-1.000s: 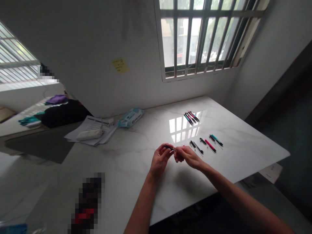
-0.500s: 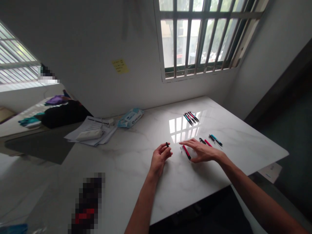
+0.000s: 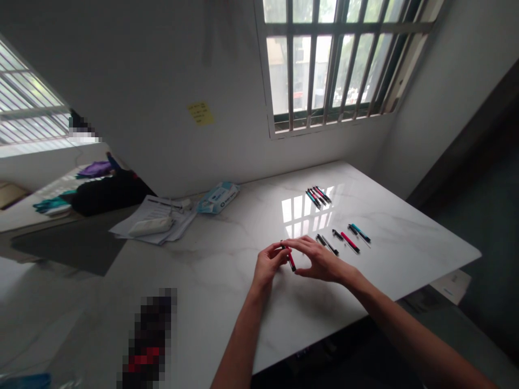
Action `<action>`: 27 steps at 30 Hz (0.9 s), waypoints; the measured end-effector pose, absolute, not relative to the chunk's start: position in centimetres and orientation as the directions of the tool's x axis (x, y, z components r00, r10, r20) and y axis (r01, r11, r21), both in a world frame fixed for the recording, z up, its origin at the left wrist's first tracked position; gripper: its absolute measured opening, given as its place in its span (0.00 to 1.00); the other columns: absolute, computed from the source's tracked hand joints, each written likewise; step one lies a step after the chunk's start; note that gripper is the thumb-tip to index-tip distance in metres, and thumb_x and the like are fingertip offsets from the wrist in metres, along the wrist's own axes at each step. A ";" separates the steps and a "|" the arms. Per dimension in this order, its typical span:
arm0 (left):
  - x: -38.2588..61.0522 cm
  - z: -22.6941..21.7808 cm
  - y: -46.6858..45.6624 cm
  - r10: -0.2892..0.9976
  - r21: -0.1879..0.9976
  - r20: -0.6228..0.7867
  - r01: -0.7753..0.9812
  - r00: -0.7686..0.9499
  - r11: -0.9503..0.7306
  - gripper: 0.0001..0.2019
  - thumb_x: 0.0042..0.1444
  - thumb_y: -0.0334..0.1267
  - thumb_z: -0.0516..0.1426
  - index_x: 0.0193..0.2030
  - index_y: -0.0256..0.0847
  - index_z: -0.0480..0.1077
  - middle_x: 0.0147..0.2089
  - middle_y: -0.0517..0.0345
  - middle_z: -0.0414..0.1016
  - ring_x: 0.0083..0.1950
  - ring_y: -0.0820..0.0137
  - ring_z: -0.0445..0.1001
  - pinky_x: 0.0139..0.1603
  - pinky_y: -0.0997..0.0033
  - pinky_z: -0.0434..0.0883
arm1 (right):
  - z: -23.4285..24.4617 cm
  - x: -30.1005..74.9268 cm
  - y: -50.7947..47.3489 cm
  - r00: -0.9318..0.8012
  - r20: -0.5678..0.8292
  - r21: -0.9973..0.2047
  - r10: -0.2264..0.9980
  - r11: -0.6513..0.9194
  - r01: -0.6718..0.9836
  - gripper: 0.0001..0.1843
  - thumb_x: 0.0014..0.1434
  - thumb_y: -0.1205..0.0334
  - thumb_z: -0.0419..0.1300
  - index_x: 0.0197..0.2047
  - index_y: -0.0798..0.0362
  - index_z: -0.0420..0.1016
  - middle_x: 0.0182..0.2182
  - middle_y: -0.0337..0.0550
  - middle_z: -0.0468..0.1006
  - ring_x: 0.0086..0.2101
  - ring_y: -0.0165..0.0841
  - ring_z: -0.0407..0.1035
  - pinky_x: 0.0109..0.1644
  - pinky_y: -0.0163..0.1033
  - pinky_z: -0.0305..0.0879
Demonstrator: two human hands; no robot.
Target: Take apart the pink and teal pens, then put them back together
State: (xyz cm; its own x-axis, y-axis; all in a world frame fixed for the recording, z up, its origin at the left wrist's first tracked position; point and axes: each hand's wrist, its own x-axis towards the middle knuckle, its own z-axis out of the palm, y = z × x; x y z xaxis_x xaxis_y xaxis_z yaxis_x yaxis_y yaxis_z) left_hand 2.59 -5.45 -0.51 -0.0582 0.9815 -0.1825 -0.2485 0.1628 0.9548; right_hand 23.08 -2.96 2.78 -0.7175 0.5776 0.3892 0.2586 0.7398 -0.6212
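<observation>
My left hand (image 3: 269,265) is closed, pinching a short black pen part (image 3: 283,244) at its fingertips. Between thumb and fingers, my right hand (image 3: 320,260) holds a red pen barrel (image 3: 290,260) with a black lower end. The barrel is tilted, and its upper end meets the left fingertips and the black part; whether the two are joined I cannot tell. Right of my right hand lie a black and grey pen piece (image 3: 327,245), a red barrel with black end (image 3: 350,242) and a teal barrel (image 3: 360,233), with small black parts beside them.
Several pens (image 3: 318,197) lie in a row farther back on the white marbled table (image 3: 227,254). A blue wipes packet (image 3: 219,198) and papers (image 3: 182,229) with a white object (image 3: 150,226) are at left. A barred window (image 3: 316,70) is ahead.
My right hand has picked up the red barrel from the table and carried it left to my left hand. The black and grey pen piece, hidden before, now shows.
</observation>
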 end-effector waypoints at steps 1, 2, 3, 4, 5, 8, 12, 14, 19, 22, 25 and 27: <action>2.5 -0.5 -5.4 0.982 0.957 -0.178 -0.244 -0.067 0.157 0.25 0.43 0.48 0.76 0.46 0.38 0.83 0.40 0.48 0.85 0.37 0.66 0.81 0.42 0.68 0.76 | 2.6 23.0 -2.8 -0.708 0.394 -0.624 0.586 0.736 0.262 0.53 0.56 0.68 0.73 0.77 0.35 0.53 0.67 0.43 0.70 0.63 0.43 0.65 0.67 0.54 0.68; 2.5 -0.6 -5.4 0.982 0.959 -0.171 -0.242 -0.082 0.147 0.25 0.43 0.48 0.76 0.46 0.38 0.83 0.40 0.48 0.85 0.37 0.66 0.81 0.42 0.68 0.76 | 2.3 23.1 -2.6 -0.687 0.400 -0.624 0.606 0.730 0.280 0.54 0.56 0.66 0.74 0.77 0.36 0.52 0.68 0.44 0.70 0.63 0.44 0.65 0.67 0.54 0.68; 2.4 -0.6 -5.3 0.982 0.961 -0.163 -0.240 -0.098 0.136 0.25 0.43 0.48 0.76 0.46 0.38 0.83 0.40 0.48 0.85 0.38 0.66 0.81 0.42 0.68 0.76 | 2.0 23.3 -2.3 -0.658 0.406 -0.620 0.634 0.720 0.312 0.52 0.56 0.64 0.75 0.77 0.37 0.54 0.67 0.45 0.70 0.63 0.45 0.65 0.67 0.55 0.68; 2.4 -0.6 -5.3 0.981 0.963 -0.155 -0.240 -0.114 0.124 0.24 0.43 0.48 0.76 0.46 0.38 0.83 0.40 0.48 0.85 0.39 0.66 0.80 0.43 0.69 0.75 | 1.6 23.6 -1.9 -0.624 0.409 -0.608 0.666 0.708 0.358 0.48 0.56 0.63 0.75 0.75 0.39 0.59 0.66 0.47 0.71 0.63 0.45 0.66 0.66 0.56 0.68; 2.4 -0.6 -5.3 0.981 0.964 -0.147 -0.241 -0.129 0.113 0.24 0.43 0.48 0.76 0.46 0.38 0.83 0.41 0.48 0.85 0.39 0.66 0.80 0.43 0.69 0.75 | 1.3 23.9 -1.5 -0.590 0.408 -0.587 0.697 0.695 0.415 0.42 0.57 0.63 0.75 0.71 0.41 0.66 0.64 0.48 0.74 0.61 0.46 0.67 0.65 0.57 0.69; 2.4 -0.4 -5.3 0.978 0.960 -0.140 -0.264 -0.154 0.096 0.24 0.43 0.46 0.76 0.46 0.37 0.83 0.41 0.49 0.85 0.39 0.67 0.80 0.44 0.70 0.75 | 0.3 24.8 -0.5 -0.538 0.385 -0.506 0.750 0.659 0.556 0.20 0.59 0.64 0.73 0.54 0.46 0.81 0.52 0.49 0.80 0.52 0.46 0.72 0.58 0.56 0.72; 2.5 -0.1 -5.4 0.977 0.944 -0.150 -0.315 -0.152 0.096 0.24 0.43 0.46 0.76 0.46 0.37 0.83 0.40 0.51 0.84 0.37 0.68 0.80 0.46 0.67 0.77 | -0.4 25.2 -0.3 -0.558 0.357 -0.471 0.750 0.660 0.585 0.07 0.62 0.64 0.70 0.44 0.48 0.83 0.45 0.48 0.82 0.45 0.44 0.72 0.53 0.52 0.73; 2.5 0.0 -5.4 0.978 0.945 -0.152 -0.312 -0.143 0.101 0.25 0.43 0.46 0.76 0.46 0.37 0.83 0.40 0.51 0.84 0.37 0.67 0.81 0.45 0.66 0.78 | -0.4 25.0 -0.4 -0.564 0.363 -0.484 0.742 0.667 0.566 0.03 0.63 0.65 0.69 0.41 0.48 0.83 0.43 0.47 0.83 0.44 0.43 0.73 0.51 0.51 0.72; 2.6 0.1 -5.5 0.985 0.975 -0.114 -0.206 -0.129 0.086 0.23 0.46 0.47 0.75 0.47 0.37 0.84 0.42 0.48 0.84 0.37 0.65 0.82 0.44 0.66 0.78 | 0.6 24.3 -0.7 -0.487 0.377 -0.672 0.788 0.594 0.442 0.06 0.67 0.65 0.64 0.43 0.47 0.83 0.39 0.42 0.86 0.40 0.39 0.78 0.49 0.45 0.74; 2.6 0.2 -5.4 0.990 0.987 -0.087 -0.147 -0.110 0.071 0.22 0.46 0.47 0.74 0.46 0.38 0.84 0.44 0.47 0.85 0.37 0.63 0.83 0.42 0.66 0.77 | 1.5 23.9 -0.9 -0.448 0.358 -0.795 0.819 0.519 0.314 0.06 0.67 0.61 0.63 0.44 0.47 0.82 0.39 0.40 0.86 0.38 0.36 0.80 0.47 0.43 0.76; 2.6 0.2 -5.4 0.994 0.992 -0.068 -0.109 -0.085 0.059 0.21 0.46 0.47 0.74 0.45 0.38 0.85 0.44 0.45 0.85 0.37 0.63 0.82 0.40 0.66 0.77 | 2.2 23.4 -1.0 -0.411 0.347 -0.881 0.843 0.444 0.166 0.07 0.66 0.57 0.65 0.45 0.48 0.81 0.39 0.41 0.86 0.39 0.36 0.81 0.46 0.42 0.78; 2.6 0.2 -5.3 0.996 0.994 -0.059 -0.096 -0.067 0.053 0.21 0.46 0.47 0.74 0.45 0.38 0.85 0.44 0.45 0.85 0.37 0.63 0.82 0.39 0.67 0.76 | 2.5 23.1 -1.0 -0.389 0.339 -0.914 0.857 0.398 0.080 0.09 0.64 0.55 0.67 0.44 0.50 0.80 0.39 0.41 0.85 0.40 0.36 0.81 0.47 0.43 0.79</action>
State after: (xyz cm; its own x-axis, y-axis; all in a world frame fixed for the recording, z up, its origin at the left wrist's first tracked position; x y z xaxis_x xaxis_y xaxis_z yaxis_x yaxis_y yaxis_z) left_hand 2.61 -5.31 0.19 -0.0671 0.9960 -0.0593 -0.0961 0.0527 0.9940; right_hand 23.12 -1.04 2.48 -0.3889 0.8566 0.3391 0.0800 0.3981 -0.9139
